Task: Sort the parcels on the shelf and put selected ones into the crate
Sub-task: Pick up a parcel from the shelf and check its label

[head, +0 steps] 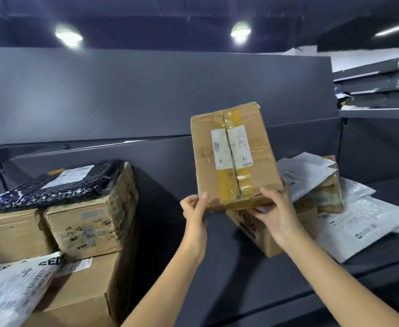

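Gripping a taped cardboard box (234, 156), both hands (195, 208) (275, 211) hold it above the grey shelf (217, 267).

The held box (234, 156) stands tilted above the shelf (217, 267), its lower edge gripped by the left hand (193, 208) at the left corner and the right hand (276, 213) at the right. Directly beneath the held box lies a smaller box (260, 234), and to the right of the held box lie mailer bags (363, 220) over another parcel. Well to the left of the held box stands a stack of cartons (85, 230) with a padded envelope (52, 185) on top.
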`<state>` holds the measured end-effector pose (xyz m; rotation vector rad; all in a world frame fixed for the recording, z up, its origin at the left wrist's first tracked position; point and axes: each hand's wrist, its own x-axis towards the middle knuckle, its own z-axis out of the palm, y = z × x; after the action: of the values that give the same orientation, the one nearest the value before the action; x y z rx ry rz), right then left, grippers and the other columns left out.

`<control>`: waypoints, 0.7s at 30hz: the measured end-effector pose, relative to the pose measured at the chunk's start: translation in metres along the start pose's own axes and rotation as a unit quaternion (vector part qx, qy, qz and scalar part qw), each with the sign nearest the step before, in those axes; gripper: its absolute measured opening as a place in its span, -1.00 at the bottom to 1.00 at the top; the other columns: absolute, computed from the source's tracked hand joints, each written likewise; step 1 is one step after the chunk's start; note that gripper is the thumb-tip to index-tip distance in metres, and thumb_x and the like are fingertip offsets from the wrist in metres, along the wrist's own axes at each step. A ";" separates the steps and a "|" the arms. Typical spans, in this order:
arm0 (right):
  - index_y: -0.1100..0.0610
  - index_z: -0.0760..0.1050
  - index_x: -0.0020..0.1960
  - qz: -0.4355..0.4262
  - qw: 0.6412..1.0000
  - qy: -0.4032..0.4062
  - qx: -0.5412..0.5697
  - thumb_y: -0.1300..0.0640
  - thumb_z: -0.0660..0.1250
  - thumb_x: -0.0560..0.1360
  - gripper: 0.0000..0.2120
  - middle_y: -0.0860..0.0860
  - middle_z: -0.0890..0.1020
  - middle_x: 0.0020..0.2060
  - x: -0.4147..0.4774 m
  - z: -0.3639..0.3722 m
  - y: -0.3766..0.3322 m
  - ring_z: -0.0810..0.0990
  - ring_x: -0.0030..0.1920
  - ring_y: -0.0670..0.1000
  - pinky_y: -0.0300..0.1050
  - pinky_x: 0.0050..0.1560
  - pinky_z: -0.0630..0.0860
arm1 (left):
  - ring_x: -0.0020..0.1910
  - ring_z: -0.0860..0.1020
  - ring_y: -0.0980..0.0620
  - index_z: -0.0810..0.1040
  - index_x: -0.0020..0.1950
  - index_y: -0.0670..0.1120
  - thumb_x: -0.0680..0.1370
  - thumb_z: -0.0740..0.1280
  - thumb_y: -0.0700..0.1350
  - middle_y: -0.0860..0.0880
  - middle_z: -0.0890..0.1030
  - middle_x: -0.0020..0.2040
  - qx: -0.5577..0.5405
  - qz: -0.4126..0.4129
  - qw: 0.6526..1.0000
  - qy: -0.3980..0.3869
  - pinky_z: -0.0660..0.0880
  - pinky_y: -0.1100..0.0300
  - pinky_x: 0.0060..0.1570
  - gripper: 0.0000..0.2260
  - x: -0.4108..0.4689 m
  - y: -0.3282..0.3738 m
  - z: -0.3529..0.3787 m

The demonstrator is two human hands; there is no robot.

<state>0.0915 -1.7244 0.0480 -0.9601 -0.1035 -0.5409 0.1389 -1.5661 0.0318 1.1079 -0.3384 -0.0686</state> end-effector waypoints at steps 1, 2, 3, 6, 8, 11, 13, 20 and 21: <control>-0.16 0.38 0.14 -0.020 0.999 -0.017 -0.029 0.38 0.30 0.42 -0.51 0.03 0.57 0.05 0.002 -0.006 -0.005 0.61 -0.03 0.03 0.00 -0.09 0.59 | 0.21 0.42 0.04 0.30 0.02 0.10 0.17 0.36 0.31 -0.02 0.38 0.25 0.010 -0.003 1.000 0.005 0.33 0.14 0.22 -0.45 0.001 0.003 -0.005; -0.16 0.39 0.17 -0.037 0.997 -0.034 -0.059 0.43 0.26 0.42 -0.46 0.05 0.55 0.09 0.003 -0.011 -0.009 0.61 -0.04 0.00 -0.12 -0.17 0.59 | 0.26 0.39 0.00 0.31 0.07 0.13 0.16 0.36 0.31 -0.02 0.35 0.30 0.011 -0.005 1.000 0.011 0.27 0.05 0.30 -0.42 0.001 0.009 -0.008; -0.16 0.42 0.19 -0.053 0.994 -0.044 -0.087 0.45 0.26 0.40 -0.42 0.06 0.50 0.18 0.004 -0.015 -0.015 0.58 0.03 -0.01 -0.20 -0.21 0.58 | 0.31 0.37 -0.04 0.30 0.15 0.15 0.16 0.36 0.30 -0.02 0.33 0.36 0.003 -0.004 1.000 0.016 0.24 -0.04 0.37 -0.38 0.003 0.015 -0.012; -0.19 0.50 0.21 -0.102 0.989 -0.014 -0.103 0.30 0.33 0.28 -0.41 0.06 0.45 0.28 0.013 -0.021 -0.031 0.50 0.22 0.02 -0.24 -0.07 0.56 | 0.30 0.46 -0.07 0.19 0.40 0.15 0.26 0.41 0.22 0.00 0.39 0.39 -0.050 0.028 0.998 -0.005 0.45 -0.12 0.20 -0.24 0.011 0.035 -0.025; -0.16 0.48 0.19 -0.116 0.990 0.017 -0.077 0.29 0.24 0.43 -0.54 0.01 0.57 0.10 0.015 -0.014 -0.043 0.58 0.07 -0.05 -0.25 -0.07 0.57 | 0.24 0.50 0.01 0.16 0.45 0.21 0.27 0.42 0.20 0.07 0.44 0.33 -0.047 0.059 0.997 -0.014 0.52 -0.05 0.10 -0.20 0.010 0.043 -0.037; -0.08 0.49 0.14 -0.120 0.983 0.062 -0.125 0.17 0.20 0.57 -0.78 -0.02 0.61 0.00 0.018 -0.006 -0.054 0.61 -0.05 -0.06 -0.11 -0.02 0.54 | 0.25 0.49 0.07 0.26 0.43 0.20 0.30 0.40 0.19 0.11 0.50 0.30 0.028 0.058 0.997 -0.051 0.49 -0.03 0.19 -0.29 0.005 0.040 -0.053; 0.02 0.49 0.20 -0.088 0.981 0.065 -0.163 -0.01 0.23 0.56 -0.75 0.01 0.62 0.04 0.020 -0.002 -0.056 0.61 -0.02 -0.03 -0.10 -0.08 0.51 | 0.25 0.50 0.04 0.39 0.32 0.23 0.34 0.37 0.20 0.10 0.54 0.27 0.078 0.017 0.994 -0.079 0.49 -0.03 0.17 -0.45 -0.001 0.034 -0.055; 0.05 0.33 0.42 0.073 0.980 -0.049 -0.178 -0.20 0.38 0.37 -0.30 0.02 0.63 0.15 0.023 -0.002 -0.025 0.64 0.08 0.01 -0.05 -0.03 0.55 | 0.21 0.51 -0.15 0.44 0.24 0.24 0.60 0.17 0.08 -0.04 0.54 0.25 -0.019 -0.068 0.995 0.063 0.51 -0.12 0.13 -0.77 -0.018 0.026 -0.064; 0.02 0.37 0.38 0.069 0.978 -0.066 -0.186 -0.13 0.35 0.44 -0.44 -0.01 0.67 0.06 0.022 0.001 -0.020 0.67 0.00 -0.03 -0.10 -0.10 0.56 | 0.21 0.51 -0.14 0.45 0.23 0.23 0.61 0.16 0.06 -0.03 0.54 0.25 -0.018 -0.056 0.996 0.074 0.50 -0.14 0.15 -0.78 -0.021 0.024 -0.066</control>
<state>0.1005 -1.7414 0.0706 -1.3594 -0.0545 -0.3730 0.1365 -1.4935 0.0218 1.0885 -0.1417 -0.0922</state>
